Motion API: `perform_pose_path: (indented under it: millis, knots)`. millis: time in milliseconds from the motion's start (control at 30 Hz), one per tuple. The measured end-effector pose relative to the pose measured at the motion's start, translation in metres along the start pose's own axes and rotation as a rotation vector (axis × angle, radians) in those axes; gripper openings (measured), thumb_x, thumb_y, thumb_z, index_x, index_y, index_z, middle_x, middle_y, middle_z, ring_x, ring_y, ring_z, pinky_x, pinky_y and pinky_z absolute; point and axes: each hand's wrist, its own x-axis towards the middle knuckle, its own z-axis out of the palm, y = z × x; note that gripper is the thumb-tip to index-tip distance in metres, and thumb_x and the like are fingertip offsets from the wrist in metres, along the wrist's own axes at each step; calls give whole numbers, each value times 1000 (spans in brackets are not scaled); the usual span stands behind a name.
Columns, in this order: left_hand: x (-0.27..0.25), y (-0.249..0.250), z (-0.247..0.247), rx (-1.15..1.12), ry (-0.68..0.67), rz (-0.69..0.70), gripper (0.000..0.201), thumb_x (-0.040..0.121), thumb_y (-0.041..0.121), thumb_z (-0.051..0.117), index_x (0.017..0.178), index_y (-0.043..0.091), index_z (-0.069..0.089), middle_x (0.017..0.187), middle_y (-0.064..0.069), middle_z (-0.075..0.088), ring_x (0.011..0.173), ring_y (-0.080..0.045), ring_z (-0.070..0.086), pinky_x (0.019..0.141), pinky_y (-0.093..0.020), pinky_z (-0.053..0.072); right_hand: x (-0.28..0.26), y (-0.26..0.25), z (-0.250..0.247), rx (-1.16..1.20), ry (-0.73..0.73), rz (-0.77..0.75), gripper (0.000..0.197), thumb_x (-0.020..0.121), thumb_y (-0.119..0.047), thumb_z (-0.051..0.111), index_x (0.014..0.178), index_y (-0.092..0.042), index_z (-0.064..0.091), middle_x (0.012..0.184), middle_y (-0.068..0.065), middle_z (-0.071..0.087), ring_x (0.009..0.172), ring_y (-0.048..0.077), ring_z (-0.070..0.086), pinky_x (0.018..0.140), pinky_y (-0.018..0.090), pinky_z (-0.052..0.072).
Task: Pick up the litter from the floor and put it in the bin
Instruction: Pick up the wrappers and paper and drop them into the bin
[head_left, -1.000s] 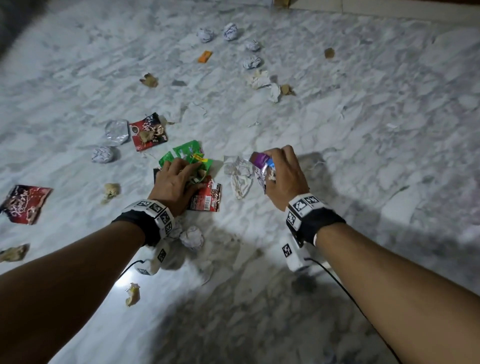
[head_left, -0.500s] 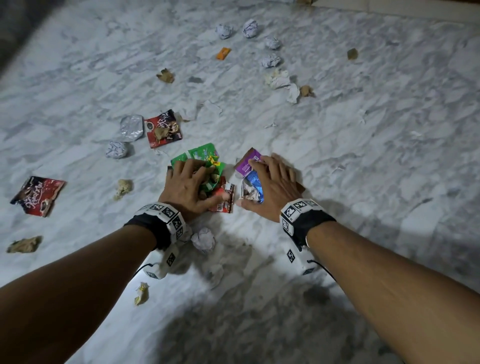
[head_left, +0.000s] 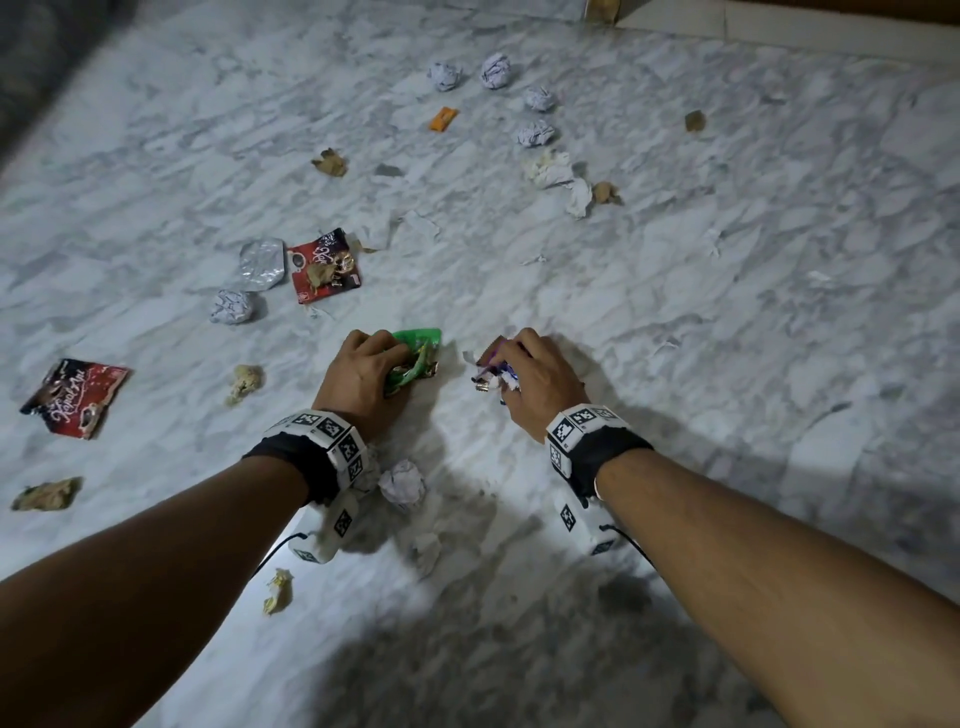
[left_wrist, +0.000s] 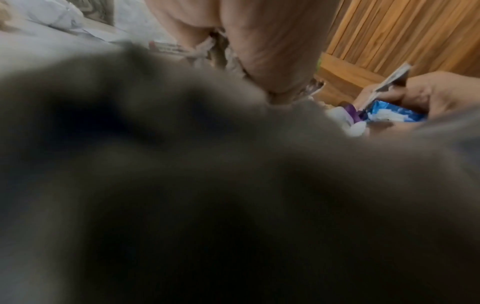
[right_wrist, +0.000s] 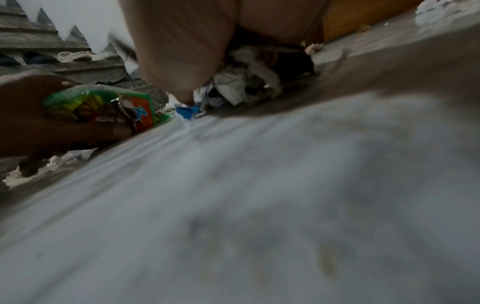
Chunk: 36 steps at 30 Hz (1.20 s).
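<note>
The left hand (head_left: 363, 382) was curled tight round a bunch of green wrappers (head_left: 418, 356), low on the floor (head_left: 675, 312). The right hand (head_left: 535, 379) was curled round a bunch of purple and blue wrappers (head_left: 493, 371) with white paper in it. The two hands were near each other but apart.

More litter was spread over the floor. At the far left a red packet (head_left: 78, 397) was lying flat. Further in, a second red packet (head_left: 324, 270) was seen beside a silver wrapper (head_left: 262, 262) and a paper ball (head_left: 234, 306). Another paper ball (head_left: 402, 480) was lying just by the left wrist. At the back, more paper balls (head_left: 496, 70) and an orange wrapper (head_left: 442, 118) were scattered. No bin was seen in any view.

The litter was judged to be very light, thin and crinkly. Foil wrappers may be slippery, so bits could slide out of a full fist. Flat packets are best pinched at an edge; balls can be grabbed whole.

In the right wrist view, orange print on the green wrappers (right_wrist: 103, 105) was shown, which was hidden from the head view. In the left wrist view, mostly dark blur was shown, with the blue wrapper (left_wrist: 389, 114) at the right. Only in the head view was all the spread litter shown.
</note>
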Motion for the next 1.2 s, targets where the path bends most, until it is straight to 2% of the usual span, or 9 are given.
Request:
perform_pose_path:
  millis: [167, 300, 433, 633, 767, 900, 1067, 1133, 1200]
  knots:
    - [7, 9, -11, -20, -28, -68, 21, 77, 17, 75, 97, 17, 70, 89, -1, 62, 76, -31, 56, 64, -35, 46, 2, -2, -13, 42, 1, 150, 26, 81, -8, 66, 107, -10, 60, 105, 9, 55, 88, 32, 59, 73, 37, 51]
    - [17, 19, -27, -64, -23, -94, 15, 82, 25, 75, 94, 18, 68, 90, 1, 60, 71, -23, 56, 62, -29, 41, -5, 6, -39, 118, 95, 224, 22, 80, -10, 65, 102, -12, 59, 100, 10, 59, 86, 33, 60, 74, 44, 54]
    - [40, 40, -48, -63, -19, -109, 19, 74, 8, 75, 90, 14, 66, 87, 2, 58, 72, -29, 60, 62, -26, 34, -12, 15, -82, 123, 160, 270, 23, 78, -10, 65, 99, -14, 59, 98, 9, 63, 87, 31, 60, 77, 44, 53]
    - [83, 100, -87, -120, -37, -29, 17, 75, 4, 73, 90, 12, 67, 90, -3, 61, 73, -32, 60, 61, -28, 34, -37, 18, -166, 102, 263, 350, 21, 79, -15, 66, 97, -20, 58, 98, 4, 63, 84, 29, 63, 74, 44, 56]
    - [131, 159, -119, -198, -12, 35, 15, 80, 7, 72, 95, 11, 70, 93, -7, 65, 75, -34, 62, 61, -36, 48, -58, 21, -240, 63, 374, 388, 18, 78, -15, 66, 94, -17, 58, 95, 5, 64, 83, 29, 62, 74, 41, 55]
    - [173, 236, -147, -290, 5, 133, 11, 82, 9, 72, 93, 11, 68, 91, -5, 64, 66, -31, 59, 55, -38, 53, -88, 24, -319, 17, 531, 402, 14, 80, -14, 67, 83, -17, 54, 84, 5, 62, 73, 26, 57, 65, 32, 48]
    - [211, 360, -162, -436, -7, 252, 24, 83, 9, 71, 107, 10, 66, 87, -7, 64, 53, -28, 57, 50, -42, 56, -146, 40, -414, -78, 682, 497, 14, 78, -9, 68, 91, -13, 61, 90, 9, 67, 78, 28, 62, 69, 32, 51]
    - [220, 416, -162, -482, 0, 330, 26, 82, 10, 71, 108, 11, 66, 88, -7, 65, 60, -31, 62, 53, -42, 58, -173, 52, -449, -127, 722, 529, 16, 77, -8, 67, 92, -12, 62, 89, 11, 68, 78, 28, 62, 70, 33, 51]
    - [225, 475, -163, -526, -14, 381, 26, 83, 10, 70, 108, 12, 67, 93, -7, 66, 64, -32, 65, 47, -41, 57, -201, 67, -482, -144, 756, 574, 19, 77, -6, 68, 95, -9, 62, 90, 11, 67, 78, 26, 62, 72, 31, 52]
